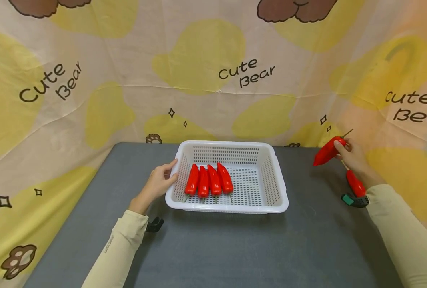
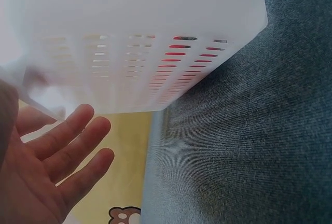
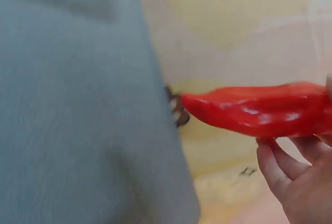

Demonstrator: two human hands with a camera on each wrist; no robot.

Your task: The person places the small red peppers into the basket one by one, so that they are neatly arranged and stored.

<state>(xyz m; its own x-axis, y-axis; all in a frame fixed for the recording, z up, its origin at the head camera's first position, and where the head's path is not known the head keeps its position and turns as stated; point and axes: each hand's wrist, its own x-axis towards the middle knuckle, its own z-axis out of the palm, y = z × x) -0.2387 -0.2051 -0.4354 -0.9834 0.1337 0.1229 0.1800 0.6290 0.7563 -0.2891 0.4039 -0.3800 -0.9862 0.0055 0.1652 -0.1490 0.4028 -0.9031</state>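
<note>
Beside the left end of the white plastic basket (image 1: 231, 209) is my left hand (image 1: 158, 181), with the rim between its thumb and fingers. In the left wrist view, the other fingers of that hand (image 2: 57, 167) spread outside the basket wall (image 2: 155, 6). Several red peppers (image 1: 204, 184) lie side by side in the basket's left half, stems toward me. At the far right my right hand (image 1: 354, 154) pinches a red pepper (image 1: 326, 153) near its stem, tip pointing left, raised off the table. The right wrist view shows this pepper (image 3: 254, 110) lying across the fingers.
Another red pepper (image 1: 355, 184) lies on the dark grey table (image 1: 235, 248), close to my right wrist. A printed cloth (image 1: 199, 60) hangs behind and along the table's sides. Both wrists wear dark straps.
</note>
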